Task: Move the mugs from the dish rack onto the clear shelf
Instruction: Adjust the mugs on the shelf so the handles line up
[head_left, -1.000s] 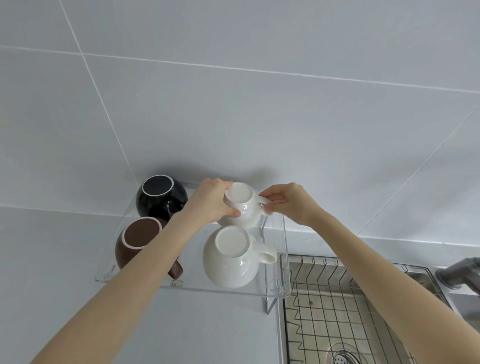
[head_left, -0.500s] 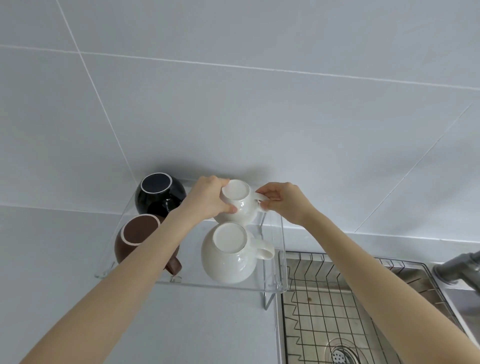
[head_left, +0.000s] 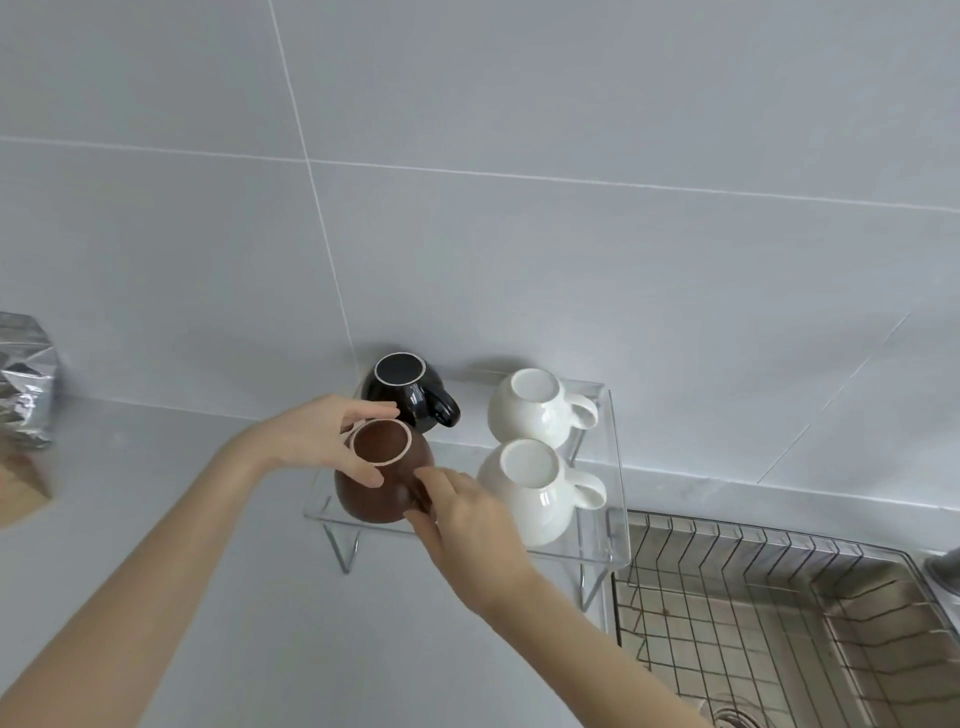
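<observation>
Head view: looks down on a pale grey surface (head_left: 218, 597) that meets a wall of large grey tiles (head_left: 519, 260) with thin white joints.
Clear shelf (head_left: 618, 499): transparent, on thin wire legs, at the frame's centre against the wall; four mugs stand on it, all upside down.
Black mug (head_left: 410, 389): glossy, round-bodied, back left of the shelf, handle pointing right.
Brown mug (head_left: 379, 483): matte, pale ring around its base, front left of the shelf.
White mugs: one at the back right (head_left: 535, 405), one at the front right (head_left: 530, 488), smooth and glossy, handles pointing right.
Left hand (head_left: 322, 436): fingers curl around the brown mug's upturned base, thumb at the front, fingertips at the back.
Right hand (head_left: 467, 525): fingers pinch at the brown mug's right side, where its handle is hidden.
Dish rack (head_left: 779, 623): metal wire grid in the steel sink, lower right, just beside the shelf's right edge.
Foil bag (head_left: 26, 379): crinkled silver, far left edge.
Open room: bare surface left of and in front of the shelf.
</observation>
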